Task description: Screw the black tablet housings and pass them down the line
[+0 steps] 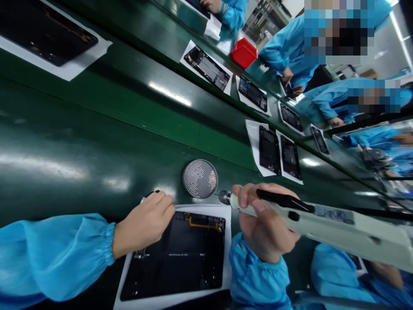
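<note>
A black tablet-like panel (180, 258) with an orange flex strip near its top right lies on a white sheet (227, 254) at the bottom centre. My right hand (266, 219) is wrapped round a pale electric screwdriver (342, 228), whose thin tip points left at the rim of a round metal dish (200, 178) with a dotted surface. Over the panel's upper left edge, my left hand (146, 224) is closed with its fingers curled; a small dark thing shows by its knuckles, but what the fingers hold is hidden.
Two similar panels (269, 148) lie on white sheets beyond the dish, and several more line the far green conveyor. A large panel (48, 32) lies at the top left. A red bin (244, 53) stands at the far side. Several people in blue sleeves work across and at the right.
</note>
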